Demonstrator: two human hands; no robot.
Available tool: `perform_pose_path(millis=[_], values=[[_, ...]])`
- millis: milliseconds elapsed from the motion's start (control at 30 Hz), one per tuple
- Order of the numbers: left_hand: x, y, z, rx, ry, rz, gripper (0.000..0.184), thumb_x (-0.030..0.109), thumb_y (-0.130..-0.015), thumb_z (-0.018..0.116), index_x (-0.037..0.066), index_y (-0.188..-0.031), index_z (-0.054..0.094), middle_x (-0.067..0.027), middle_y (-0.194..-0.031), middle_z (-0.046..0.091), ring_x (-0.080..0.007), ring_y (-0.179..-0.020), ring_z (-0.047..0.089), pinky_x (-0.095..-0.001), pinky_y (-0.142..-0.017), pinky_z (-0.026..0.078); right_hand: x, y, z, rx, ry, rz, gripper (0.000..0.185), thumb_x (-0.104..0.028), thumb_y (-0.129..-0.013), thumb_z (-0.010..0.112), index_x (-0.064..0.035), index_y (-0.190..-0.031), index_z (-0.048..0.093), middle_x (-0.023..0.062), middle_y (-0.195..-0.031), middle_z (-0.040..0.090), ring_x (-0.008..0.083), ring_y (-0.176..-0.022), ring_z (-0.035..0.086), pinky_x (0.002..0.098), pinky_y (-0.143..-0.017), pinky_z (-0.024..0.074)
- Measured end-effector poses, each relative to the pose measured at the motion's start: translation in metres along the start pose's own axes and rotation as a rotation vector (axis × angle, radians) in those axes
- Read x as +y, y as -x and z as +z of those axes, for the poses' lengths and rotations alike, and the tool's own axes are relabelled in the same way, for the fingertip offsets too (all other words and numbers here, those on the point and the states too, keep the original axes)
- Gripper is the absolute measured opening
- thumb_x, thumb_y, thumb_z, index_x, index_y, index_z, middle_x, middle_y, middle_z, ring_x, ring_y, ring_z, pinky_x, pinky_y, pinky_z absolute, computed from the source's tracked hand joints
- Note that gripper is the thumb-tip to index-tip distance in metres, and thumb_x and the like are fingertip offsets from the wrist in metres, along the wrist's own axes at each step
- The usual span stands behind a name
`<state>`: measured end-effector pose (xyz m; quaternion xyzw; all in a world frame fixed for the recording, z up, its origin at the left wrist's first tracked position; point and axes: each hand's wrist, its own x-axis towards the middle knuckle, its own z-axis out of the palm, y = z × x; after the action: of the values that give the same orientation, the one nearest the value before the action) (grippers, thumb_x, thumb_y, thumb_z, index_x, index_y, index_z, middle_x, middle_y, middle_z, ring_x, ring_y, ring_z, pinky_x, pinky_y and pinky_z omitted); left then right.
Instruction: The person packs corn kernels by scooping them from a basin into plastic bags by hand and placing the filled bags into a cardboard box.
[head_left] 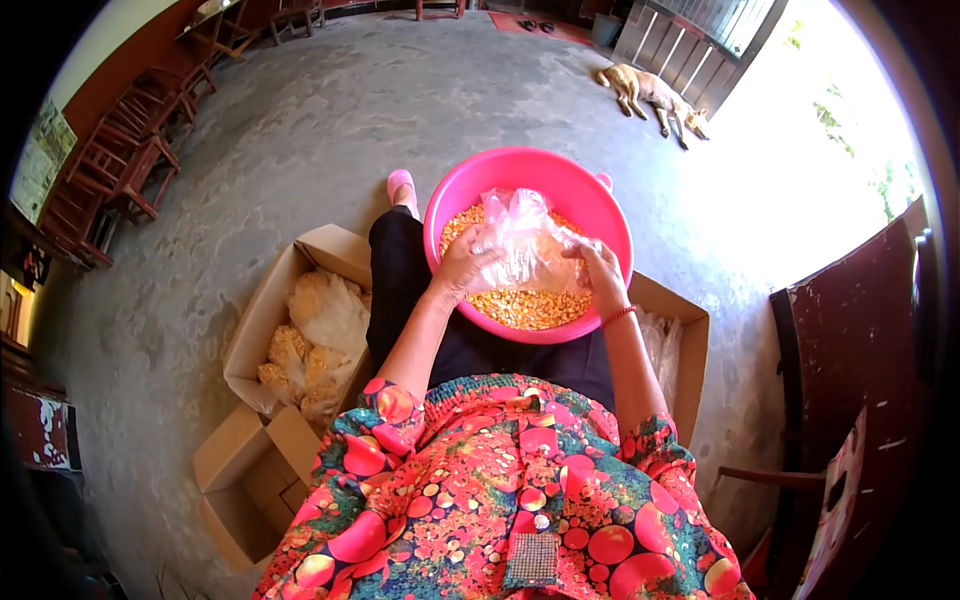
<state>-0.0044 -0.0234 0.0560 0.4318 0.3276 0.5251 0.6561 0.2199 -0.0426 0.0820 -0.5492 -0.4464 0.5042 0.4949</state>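
Observation:
On my lap rests a pink basin (530, 333) with loose orange corn kernels (530, 310) in it. A clear plastic bag (530, 250) lies over the kernels, its top bunched toward the far rim. My left hand (466, 262) grips the bag's left side, fingers bent against the plastic. At the bag's right edge, my right hand (600, 272) pinches the plastic. How much the bag contains is hard to make out through the crumpled plastic.
Left of my legs stands a cardboard box (250, 325) of filled bags, with another box (228, 450) nearer me. A third box (693, 350) is at my right. A dog (650, 92) lies near the doorway. Wooden chairs (125, 165) line the left wall.

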Motion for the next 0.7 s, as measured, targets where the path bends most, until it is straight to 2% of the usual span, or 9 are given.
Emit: perform_pose_path(millis=[33, 133, 233, 267, 367, 433, 500, 533, 700], values=[[-0.013, -0.002, -0.005, 0.000, 0.001, 0.000, 0.030, 0.004, -0.071, 0.058, 0.001, -0.100, 0.049, -0.0069, -0.092, 0.055, -0.0159, -0.087, 0.054, -0.0284, -0.077, 0.044, -0.002, -0.003, 0.000, 0.036, -0.030, -0.025, 0.019, -0.021, -0.080, 0.046, -0.0048, -0.085, 0.054, 0.0022, -0.071, 0.059, 0.0039, -0.041, 0.038, 0.0178, -0.039, 0.0308], [-0.023, -0.004, -0.009, 0.008, -0.575, 0.159, 0.040, 0.000, -0.064, 0.060, 0.002, -0.102, 0.047, -0.0074, -0.094, 0.054, -0.0147, -0.088, 0.053, -0.0273, -0.076, 0.044, 0.001, -0.014, -0.011, 0.089, -0.058, -0.033, 0.019, -0.023, -0.079, 0.047, -0.0059, -0.084, 0.055, 0.0003, -0.062, 0.054, 0.0049, -0.041, 0.039, 0.0182, -0.039, 0.0306], [0.005, 0.004, 0.004, 0.149, -0.866, 0.120, 0.026, 0.000, -0.062, 0.060, 0.003, -0.086, 0.051, -0.0070, -0.076, 0.056, -0.0136, -0.069, 0.055, -0.0269, -0.063, 0.046, 0.001, -0.014, -0.018, 0.120, -0.052, -0.049, 0.018, -0.023, -0.078, 0.049, -0.0067, -0.083, 0.055, -0.0018, -0.056, 0.046, 0.0052, -0.042, 0.040, 0.0190, -0.039, 0.0306], [0.004, 0.004, 0.003, 0.212, -0.664, 0.136, 0.018, 0.002, -0.062, 0.061, 0.002, -0.078, 0.052, -0.0102, -0.069, 0.057, -0.0150, -0.052, 0.055, -0.0277, -0.050, 0.045, 0.001, -0.014, -0.019, 0.148, -0.032, -0.070, 0.018, -0.023, -0.078, 0.049, -0.0070, -0.085, 0.055, -0.0013, -0.059, 0.048, 0.0055, -0.044, 0.041, 0.0187, -0.041, 0.0324], [-0.018, -0.016, -0.020, 0.225, -0.656, 0.240, 0.016, 0.002, -0.064, 0.060, 0.002, -0.078, 0.051, -0.0090, -0.070, 0.057, -0.0127, -0.054, 0.055, -0.0267, -0.050, 0.046, 0.017, -0.023, -0.029, 0.188, 0.012, -0.078, 0.021, -0.021, -0.077, 0.052, -0.0075, -0.093, 0.053, -0.0001, -0.066, 0.051, 0.0059, -0.050, 0.043, 0.0180, -0.046, 0.0359], [-0.006, -0.012, -0.017, 0.172, -0.489, 0.128, 0.014, 0.001, -0.069, 0.058, 0.001, -0.082, 0.052, -0.0072, -0.073, 0.058, -0.0128, -0.059, 0.056, -0.0273, -0.054, 0.049, 0.020, -0.019, -0.027, 0.151, 0.198, -0.131, 0.028, -0.018, -0.076, 0.055, -0.0068, -0.101, 0.049, 0.0002, -0.069, 0.052, 0.0060, -0.054, 0.046, 0.0180, -0.049, 0.0383], [0.003, -0.009, -0.012, 0.167, 0.201, -0.146, 0.010, 0.000, -0.075, 0.053, 0.001, -0.085, 0.052, -0.0066, -0.080, 0.057, -0.0149, -0.069, 0.058, -0.0286, -0.062, 0.051, 0.024, -0.016, -0.030, 0.084, 0.227, -0.051, 0.039, -0.014, -0.075, 0.058, -0.0069, -0.109, 0.043, 0.0008, -0.071, 0.053, 0.0064, -0.057, 0.048, 0.0187, -0.052, 0.0401], [0.000, -0.009, -0.015, 0.153, 0.291, -0.158, 0.011, -0.001, -0.077, 0.049, 0.002, -0.088, 0.053, -0.0075, -0.085, 0.057, -0.0166, -0.077, 0.058, -0.0292, -0.067, 0.051, 0.030, -0.017, -0.031, 0.037, 0.218, -0.066, 0.042, -0.013, -0.074, 0.059, -0.0070, -0.112, 0.041, 0.0010, -0.072, 0.053, 0.0065, -0.058, 0.049, 0.0189, -0.052, 0.0406], [-0.013, -0.012, -0.016, 0.123, 0.307, -0.118, 0.016, -0.002, -0.078, 0.045, 0.003, -0.091, 0.054, -0.0071, -0.087, 0.057, -0.0153, -0.077, 0.057, -0.0289, -0.068, 0.050, 0.020, -0.011, -0.023, 0.020, 0.217, -0.227, 0.058, -0.010, -0.068, 0.064, -0.0069, -0.119, 0.035, 0.0040, -0.074, 0.054, 0.0094, -0.063, 0.052, 0.0216, -0.056, 0.0442]])
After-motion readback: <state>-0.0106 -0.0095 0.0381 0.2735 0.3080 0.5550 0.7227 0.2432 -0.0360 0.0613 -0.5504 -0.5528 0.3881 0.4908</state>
